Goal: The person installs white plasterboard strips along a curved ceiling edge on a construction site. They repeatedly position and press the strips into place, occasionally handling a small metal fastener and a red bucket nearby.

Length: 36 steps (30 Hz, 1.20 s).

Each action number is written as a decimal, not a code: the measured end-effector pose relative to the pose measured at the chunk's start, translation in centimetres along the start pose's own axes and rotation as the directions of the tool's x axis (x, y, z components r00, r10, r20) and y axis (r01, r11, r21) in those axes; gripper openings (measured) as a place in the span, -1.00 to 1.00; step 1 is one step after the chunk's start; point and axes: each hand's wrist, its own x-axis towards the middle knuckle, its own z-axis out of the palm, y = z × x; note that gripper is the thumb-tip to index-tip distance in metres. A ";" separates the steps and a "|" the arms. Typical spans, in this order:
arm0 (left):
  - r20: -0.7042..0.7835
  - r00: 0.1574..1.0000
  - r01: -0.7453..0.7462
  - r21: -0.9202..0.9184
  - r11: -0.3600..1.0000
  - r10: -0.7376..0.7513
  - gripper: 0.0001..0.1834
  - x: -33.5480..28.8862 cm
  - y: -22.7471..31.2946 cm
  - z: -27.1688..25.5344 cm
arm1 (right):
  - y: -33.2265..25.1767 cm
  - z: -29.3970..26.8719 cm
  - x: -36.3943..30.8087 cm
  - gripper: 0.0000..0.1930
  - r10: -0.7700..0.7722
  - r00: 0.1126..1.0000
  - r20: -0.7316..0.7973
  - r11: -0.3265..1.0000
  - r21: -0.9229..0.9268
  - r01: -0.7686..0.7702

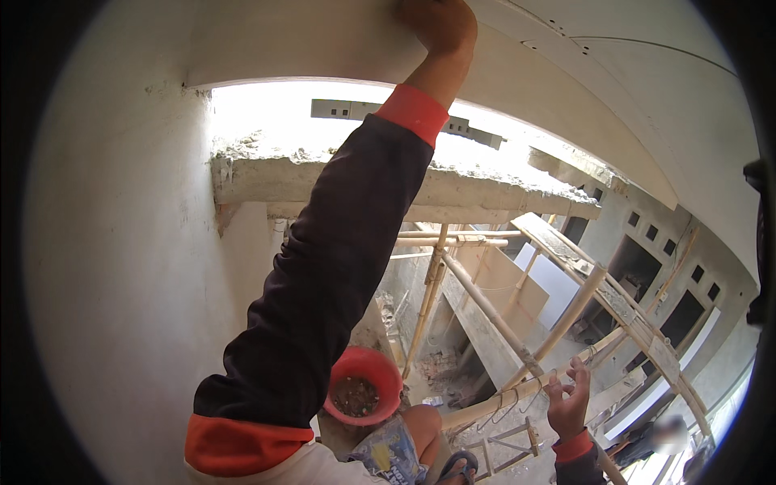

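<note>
One pale wall (121, 242) filled 9 o'clock; one pale panel (291, 48) spanned 11 to 12 o'clock overhead, the thing nearest the left hand; one rough concrete beam (485, 192) crossed below it, from 10 to 2 o'clock; at least five bamboo poles (483, 303) stood or slanted between 2 and 5 o'clock; one dark sleeve (323, 242) with one red cuff (412, 113) ran from 7 up to 12 o'clock; at 3 o'clock, one grey building (687, 242) showed at least five small square openings; one red tub (394, 384) sat at 6 o'clock with brownish debris in its bottom; one other person (647, 440), partly blurred, was at 4 o'clock.

Of two hands, the left hand (444, 28) was up at 12 o'clock by the panel, its fingers dark and blurred, so whether they gripped or merely touched could not be told; the right hand (570, 404), at 4 o'clock before the poles, had its fingers loosely bent and apart, nothing visible between them; one sandal (461, 469) showed near 6 o'clock.
</note>
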 end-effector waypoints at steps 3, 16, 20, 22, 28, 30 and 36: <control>0.064 0.995 0.072 -0.007 0.997 -0.071 -0.25 0.2 -0.2 -0.1 | -0.1 -0.1 -0.1 -0.40 -0.019 1.000 -0.014 1.000 -0.018 0.018; -0.013 0.996 0.088 -0.181 0.980 -0.092 -0.21 0.5 -0.3 -0.4 | -0.2 -0.3 -0.2 -0.37 0.028 1.000 0.002 1.000 0.011 -0.028; -0.014 0.986 0.161 -0.169 0.972 -0.166 -0.18 0.4 0.2 -0.7 | -0.2 -0.3 -0.2 -0.37 0.025 1.000 0.008 0.999 -0.035 -0.025; 0.048 0.980 0.198 -0.183 0.963 -0.193 -0.17 0.4 0.2 -0.7 | -0.2 -0.3 -0.1 -0.37 0.038 0.999 0.018 0.999 -0.025 -0.038; 0.081 0.986 0.164 -0.276 0.947 -0.147 -0.18 0.6 0.3 -1.4 | 0.2 0.0 -0.1 -0.37 0.006 1.000 0.013 1.000 -0.019 -0.006; 0.092 0.983 0.176 -0.230 0.957 -0.159 -0.17 0.7 0.4 -1.6 | 0.5 -0.1 -0.1 -0.38 0.028 0.999 0.040 0.999 -0.028 -0.027; 0.176 0.948 0.297 -0.184 0.937 -0.266 -0.13 0.6 0.7 -1.7 | 0.3 -0.3 -0.5 -0.38 0.022 1.000 0.017 0.999 -0.027 -0.021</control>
